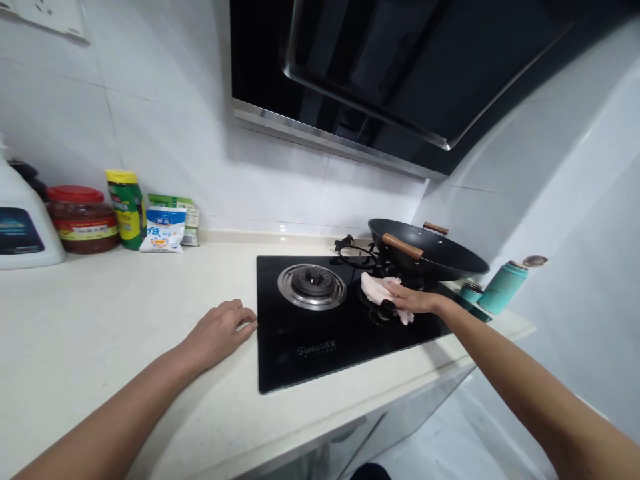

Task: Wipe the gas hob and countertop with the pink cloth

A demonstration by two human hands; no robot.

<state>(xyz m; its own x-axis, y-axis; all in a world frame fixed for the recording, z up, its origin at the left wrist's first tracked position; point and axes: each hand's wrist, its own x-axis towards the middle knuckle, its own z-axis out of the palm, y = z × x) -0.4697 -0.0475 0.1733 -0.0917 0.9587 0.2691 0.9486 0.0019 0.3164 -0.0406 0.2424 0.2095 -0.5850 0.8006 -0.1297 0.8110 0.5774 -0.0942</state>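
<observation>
My right hand [413, 300] presses a crumpled pale pink cloth [379, 288] against the black glass gas stove [300, 363], beside the near control knob. Its fingers are on the cloth and partly hidden in its folds. My left hand [224, 328] rests on the counter at the stove's left edge, its fingers loosely curled and nothing seen in them. The left burner [313, 281] sits in a shiny metal ring. Just behind the cloth is a black wok [440, 250] with wooden handles, standing tilted over the right side of the stove.
A round black pan support [356, 257] lies at the stove's back. To the right stand a teal bottle [503, 288] and a small teal lid [471, 291]. Jars, packets and a white jug [27, 200] line the left wall. A dark range hood [350, 80] overhangs the stove.
</observation>
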